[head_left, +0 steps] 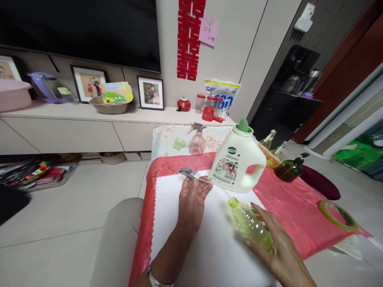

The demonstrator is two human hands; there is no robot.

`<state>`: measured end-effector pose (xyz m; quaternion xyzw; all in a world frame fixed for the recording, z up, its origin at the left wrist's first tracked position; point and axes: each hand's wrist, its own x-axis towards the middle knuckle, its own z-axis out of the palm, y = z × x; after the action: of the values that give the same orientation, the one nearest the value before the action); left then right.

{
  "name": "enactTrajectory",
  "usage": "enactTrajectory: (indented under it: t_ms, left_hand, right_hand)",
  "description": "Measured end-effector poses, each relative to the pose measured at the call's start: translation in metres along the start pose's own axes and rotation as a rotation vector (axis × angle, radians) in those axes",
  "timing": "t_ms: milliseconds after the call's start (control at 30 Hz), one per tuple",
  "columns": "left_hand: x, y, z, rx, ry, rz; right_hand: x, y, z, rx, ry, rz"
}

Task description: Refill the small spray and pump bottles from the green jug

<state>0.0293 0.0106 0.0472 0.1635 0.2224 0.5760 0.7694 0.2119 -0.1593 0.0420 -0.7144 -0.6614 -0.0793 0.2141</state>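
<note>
My left hand (193,195) is closed around the grey spray head (188,172) of a spray bottle, its thin clear dip tube (223,188) slanting down to the right. The tube's end is near the mouth of a transparent yellow-green bottle (249,223); whether it goes inside I cannot tell. My right hand (277,243) grips that bottle, tilted over the white sheet (209,243), with its open neck toward my left hand. Just beyond stands a large pale green detergent jug (239,159) with a green cap.
A pink spray bottle (196,143) and a green flower-shaped piece (178,143) stand behind the red cloth (167,165). On the right are a dark pump bottle (289,170), clear bottles (278,151) and a tape roll (323,205). A grey seat (119,235) adjoins the table's left side.
</note>
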Motion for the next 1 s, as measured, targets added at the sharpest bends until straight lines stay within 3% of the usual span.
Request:
enactTrajectory:
  t_ms: [333,700,767,900,1000]
  left_hand:
    - [-0.018,-0.009,0.010,0.060,-0.242,-0.155]
    - [-0.024,-0.005,0.014,0.039,-0.300,-0.218]
    - [-0.024,-0.004,0.014,0.022,-0.324,-0.219]
    - [-0.025,-0.002,0.014,0.030,-0.386,-0.211]
    - [-0.026,-0.003,0.014,0.090,-0.367,-0.197]
  right_hand:
    - [0.029,-0.036,0.010,0.119,0.120,-0.021]
    - [0.027,-0.045,0.028,0.238,0.252,-0.033]
    - [0.025,-0.047,0.027,0.337,0.220,0.030]
    - [0.023,-0.048,0.026,0.742,0.048,0.319]
    - [0.022,-0.051,0.028,0.983,-0.050,0.471]
